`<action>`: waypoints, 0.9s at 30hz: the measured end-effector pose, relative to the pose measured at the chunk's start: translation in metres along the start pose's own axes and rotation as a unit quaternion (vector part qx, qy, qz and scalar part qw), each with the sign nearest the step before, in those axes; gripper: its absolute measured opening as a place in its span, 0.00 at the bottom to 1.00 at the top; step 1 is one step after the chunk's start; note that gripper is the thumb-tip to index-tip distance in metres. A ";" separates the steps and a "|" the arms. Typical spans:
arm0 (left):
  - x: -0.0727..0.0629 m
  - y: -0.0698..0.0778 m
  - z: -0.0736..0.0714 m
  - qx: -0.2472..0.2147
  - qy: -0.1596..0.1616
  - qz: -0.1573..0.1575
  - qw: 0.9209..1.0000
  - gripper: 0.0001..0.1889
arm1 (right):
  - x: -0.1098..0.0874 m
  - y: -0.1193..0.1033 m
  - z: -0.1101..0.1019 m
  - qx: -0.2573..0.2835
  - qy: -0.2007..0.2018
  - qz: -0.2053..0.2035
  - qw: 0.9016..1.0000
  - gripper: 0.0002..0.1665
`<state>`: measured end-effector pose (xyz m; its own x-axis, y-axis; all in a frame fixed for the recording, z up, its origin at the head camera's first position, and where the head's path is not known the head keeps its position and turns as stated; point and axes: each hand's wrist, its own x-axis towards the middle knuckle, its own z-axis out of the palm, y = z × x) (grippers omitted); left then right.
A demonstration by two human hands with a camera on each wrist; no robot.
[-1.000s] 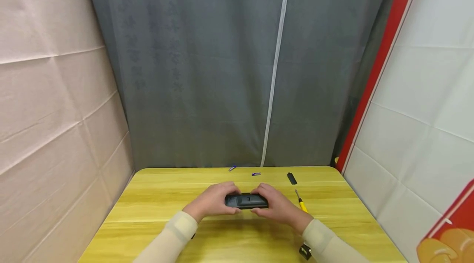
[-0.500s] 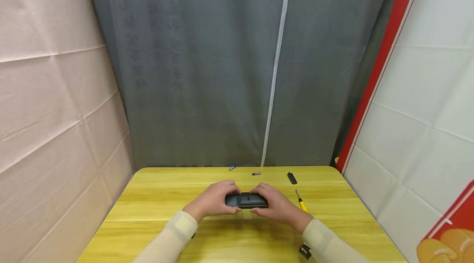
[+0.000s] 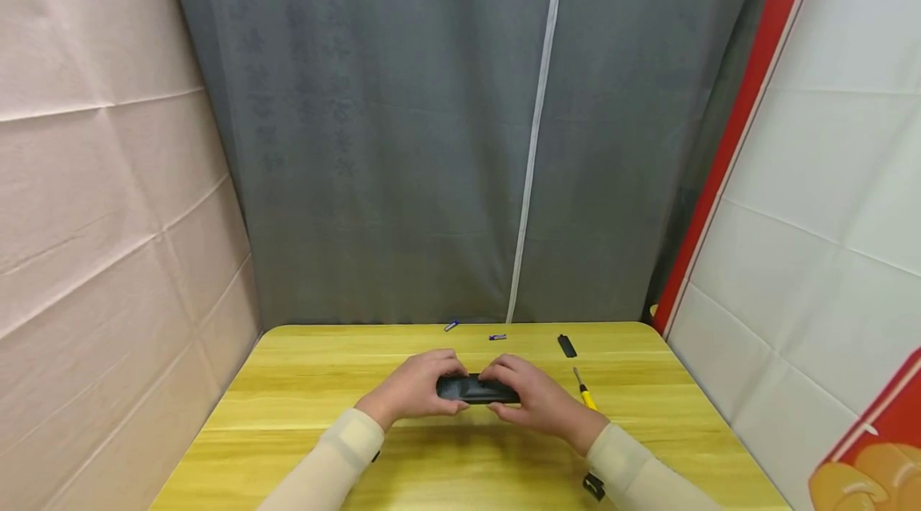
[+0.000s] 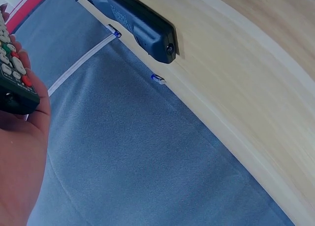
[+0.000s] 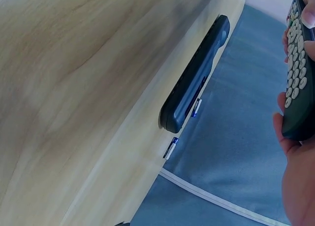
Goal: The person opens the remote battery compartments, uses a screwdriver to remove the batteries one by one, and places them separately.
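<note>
A dark remote control (image 3: 475,393) lies crosswise between both hands, its back facing me in the head view. My left hand (image 3: 416,388) grips its left end, fingers over the far edge and thumb along the near edge. At the other end my right hand (image 3: 534,397) holds it, with fingertips on the back. Pale keys, some of them red and green, show on the remote's other face in the left wrist view. A second long dark casing (image 4: 135,25), remote-shaped, lies on the table in both wrist views; the hands hide it in the head view.
Two small blue-and-silver batteries (image 3: 451,326) lie apart near the far table edge. To their right is a black battery cover (image 3: 567,346). A yellow-handled screwdriver (image 3: 588,397) lies beside my right forearm. A grey curtain (image 3: 388,135) hangs behind the wooden table (image 3: 309,383).
My right fingertips have slid slightly left across the back of the remote control, covering the small notch that showed before. The left hand stays in place.
</note>
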<state>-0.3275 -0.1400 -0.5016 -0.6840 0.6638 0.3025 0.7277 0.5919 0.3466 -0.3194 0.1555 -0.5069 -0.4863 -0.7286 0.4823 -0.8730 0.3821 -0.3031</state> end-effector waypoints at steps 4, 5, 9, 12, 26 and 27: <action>0.000 0.001 -0.001 -0.002 -0.004 -0.005 1.000 0.19 | 0.000 -0.001 -0.001 -0.003 -0.010 0.000 1.000 0.25; -0.001 0.001 -0.001 -0.002 -0.005 -0.006 1.000 0.19 | 0.000 -0.001 -0.001 -0.005 -0.013 0.001 1.000 0.26; -0.001 0.001 -0.002 -0.005 -0.007 -0.007 1.000 0.19 | 0.000 -0.001 0.000 -0.012 -0.024 0.004 1.000 0.28; -0.002 0.001 -0.003 -0.005 -0.007 -0.007 1.000 0.19 | -0.001 -0.001 0.000 -0.017 -0.033 0.003 0.999 0.30; -0.002 -0.001 -0.005 -0.007 -0.010 -0.007 1.000 0.19 | -0.004 0.001 -0.001 -0.024 -0.043 -0.024 0.998 0.31; -0.002 -0.001 -0.005 -0.007 -0.010 -0.007 1.000 0.19 | -0.004 0.001 0.000 -0.025 -0.042 -0.024 0.999 0.31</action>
<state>-0.3270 -0.1439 -0.4975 -0.6929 0.6643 0.2803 0.7172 0.5949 0.3629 -0.3188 0.1590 -0.5089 -0.4403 -0.7914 0.4241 -0.8973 0.3715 -0.2384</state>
